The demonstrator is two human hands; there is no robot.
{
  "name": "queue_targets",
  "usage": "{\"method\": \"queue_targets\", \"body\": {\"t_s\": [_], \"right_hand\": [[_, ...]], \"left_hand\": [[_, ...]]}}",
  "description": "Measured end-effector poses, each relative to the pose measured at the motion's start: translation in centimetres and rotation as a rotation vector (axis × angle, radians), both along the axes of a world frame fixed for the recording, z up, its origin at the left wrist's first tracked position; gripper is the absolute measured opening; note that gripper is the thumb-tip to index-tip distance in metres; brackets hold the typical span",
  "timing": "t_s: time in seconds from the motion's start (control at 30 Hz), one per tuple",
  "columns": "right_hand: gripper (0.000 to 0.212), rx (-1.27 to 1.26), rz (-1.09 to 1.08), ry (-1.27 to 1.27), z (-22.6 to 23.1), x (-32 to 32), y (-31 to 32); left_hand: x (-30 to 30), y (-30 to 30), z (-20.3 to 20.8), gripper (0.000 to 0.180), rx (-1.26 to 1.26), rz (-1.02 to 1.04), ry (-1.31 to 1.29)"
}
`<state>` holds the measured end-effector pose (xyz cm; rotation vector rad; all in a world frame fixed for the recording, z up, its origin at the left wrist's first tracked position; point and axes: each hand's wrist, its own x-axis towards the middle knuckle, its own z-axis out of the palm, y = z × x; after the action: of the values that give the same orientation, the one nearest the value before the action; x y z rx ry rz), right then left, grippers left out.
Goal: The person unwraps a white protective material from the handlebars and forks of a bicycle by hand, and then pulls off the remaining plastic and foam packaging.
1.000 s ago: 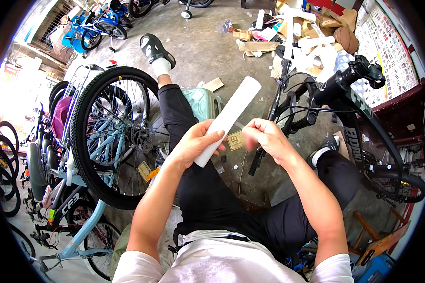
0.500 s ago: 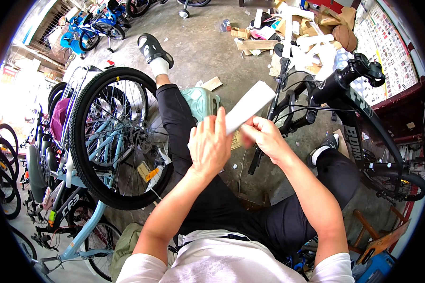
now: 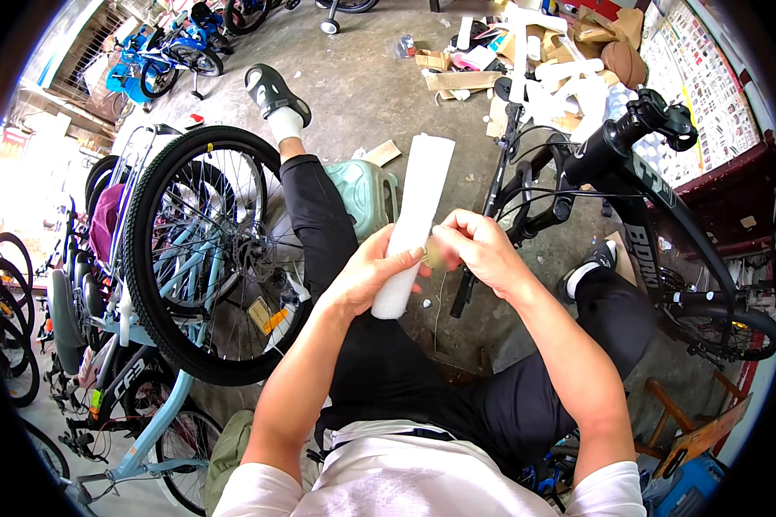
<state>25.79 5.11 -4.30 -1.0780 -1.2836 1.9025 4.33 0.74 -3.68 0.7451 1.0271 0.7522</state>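
My left hand (image 3: 372, 269) is wrapped round a long white foam sleeve (image 3: 422, 185), thumb across its front. The sleeve stands nearly upright in view, its lower end over my thigh. Just right of it, my right hand (image 3: 485, 252) is closed in a pinch, its fingertips beside the foam. A small yellowish patch (image 3: 435, 253) shows between the two hands; blur hides what it is and what the right fingers hold.
A bicycle wheel (image 3: 138, 258) stands left of my leg, with several bicycles beyond. At right is a black bicycle frame (image 3: 638, 224) with handlebar. A pale green stool (image 3: 362, 191), cardboard and foam scraps (image 3: 569, 73) and a basketball (image 3: 624, 65) lie ahead.
The foam sleeve has turned from leaning right to nearly upright and slid lower. My left hand's fingers, stretched along it before, now wrap round it. My right hand stays close by, still pinched.
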Motion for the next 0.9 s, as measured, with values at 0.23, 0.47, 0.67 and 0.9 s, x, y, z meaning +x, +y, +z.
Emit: {"method": "queue_targets", "body": {"t_s": [0.23, 0.47, 0.67, 0.9], "right_hand": [[0.026, 0.178, -0.024, -0.23, -0.5, -0.1, -0.1], [0.026, 0.246, -0.022, -0.287, -0.7, 0.0, -0.3], [0.025, 0.242, -0.019, -0.317, -0.3, 0.1, -0.4], [0.025, 0.208, 0.001, -0.36, 0.3, 0.2, -0.4]], "left_hand": [[-0.9, 0.6, -1.1, 0.045, 0.261, 0.04, 0.62], [-0.2, 0.1, -1.1, 0.051, 0.449, 0.05, 0.747], [-0.3, 0.4, -1.6, 0.048, 0.262, 0.079, 0.608], [-0.1, 0.7, -1.7, 0.043, 0.427, 0.128, 0.894]]}}
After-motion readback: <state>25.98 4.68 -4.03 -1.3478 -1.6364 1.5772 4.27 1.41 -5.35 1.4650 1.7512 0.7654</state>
